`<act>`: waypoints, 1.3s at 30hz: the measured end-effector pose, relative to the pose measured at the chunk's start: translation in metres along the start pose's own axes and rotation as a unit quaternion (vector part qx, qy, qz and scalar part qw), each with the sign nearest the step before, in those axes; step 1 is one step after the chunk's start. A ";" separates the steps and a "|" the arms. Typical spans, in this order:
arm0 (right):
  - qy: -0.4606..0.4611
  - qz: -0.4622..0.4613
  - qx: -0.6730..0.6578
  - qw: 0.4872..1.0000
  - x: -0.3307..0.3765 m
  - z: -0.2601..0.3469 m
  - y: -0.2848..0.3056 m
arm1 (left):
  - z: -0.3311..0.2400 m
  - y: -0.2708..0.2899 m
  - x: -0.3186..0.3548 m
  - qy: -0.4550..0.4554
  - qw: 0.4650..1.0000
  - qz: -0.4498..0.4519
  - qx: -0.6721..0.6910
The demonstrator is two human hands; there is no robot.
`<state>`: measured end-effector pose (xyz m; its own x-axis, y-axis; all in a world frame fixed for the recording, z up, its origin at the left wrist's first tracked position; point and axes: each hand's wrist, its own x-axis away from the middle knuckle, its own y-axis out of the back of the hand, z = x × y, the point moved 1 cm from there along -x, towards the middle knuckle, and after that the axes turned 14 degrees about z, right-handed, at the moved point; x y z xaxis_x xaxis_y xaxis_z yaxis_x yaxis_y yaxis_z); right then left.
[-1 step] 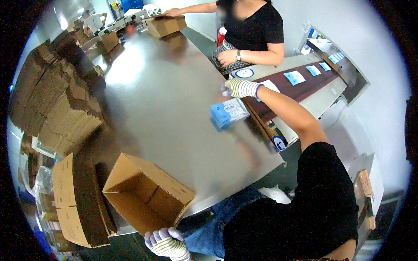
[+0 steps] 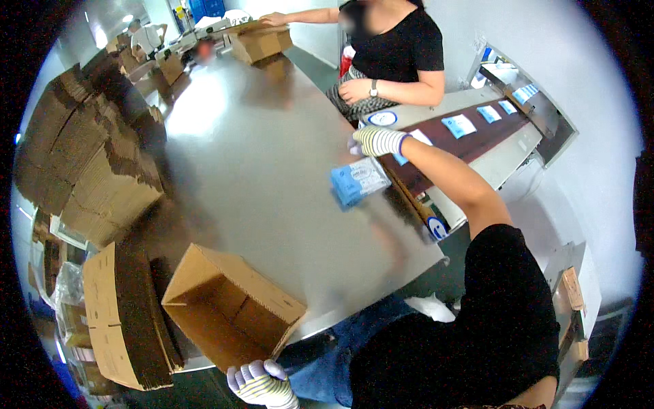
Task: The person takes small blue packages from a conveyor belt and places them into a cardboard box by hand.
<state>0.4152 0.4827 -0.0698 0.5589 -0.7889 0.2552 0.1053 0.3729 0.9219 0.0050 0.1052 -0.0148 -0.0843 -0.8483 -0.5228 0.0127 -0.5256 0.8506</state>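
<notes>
My right hand (image 2: 379, 141), in a striped white glove with purple fingertips, hovers where the conveyor meets the metal table. Its fingers reach left, slightly bent, and nothing shows in them. Just below it, a blue-and-white packet (image 2: 361, 181), seemingly more than one layer thick, lies on the table near the edge. Another packet (image 2: 421, 138) on the belt is partly covered by my right wrist. My left hand (image 2: 262, 383), gloved alike, has its fingers curled at the lower edge of an open cardboard box (image 2: 235, 293). The box is tipped, its opening toward me, and its visible inside is bare.
Several packets (image 2: 459, 125) lie spaced along the dark red conveyor belt (image 2: 439, 160). Stacks of flattened cartons (image 2: 102, 163) line the table's left side, with folded cartons (image 2: 122, 317) nearer. Across the metal table (image 2: 266, 170), a co-worker (image 2: 398, 54) touches a closed carton (image 2: 262, 45).
The belt packets have shifted slightly toward the table. The packet below my right hand sits a little lower and flatter. Both hands have barely moved.
</notes>
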 end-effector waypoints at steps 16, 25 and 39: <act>-0.046 0.409 0.170 0.895 -0.033 0.042 -0.011 | 0.004 0.008 0.002 0.005 1.000 0.015 0.003; 0.080 0.159 0.235 0.956 0.063 0.178 -0.106 | 0.002 0.010 0.002 -0.003 1.000 -0.025 0.011; 0.565 -0.059 -0.275 0.776 0.080 0.340 0.007 | -0.031 0.018 0.028 -0.019 0.992 0.118 -0.038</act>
<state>0.1809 0.2562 0.0557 0.8501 -0.0179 -0.5264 0.3724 0.7272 0.5767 0.0336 0.0700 -0.0160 -0.1072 -0.9461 -0.3055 0.1116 -0.3167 0.9419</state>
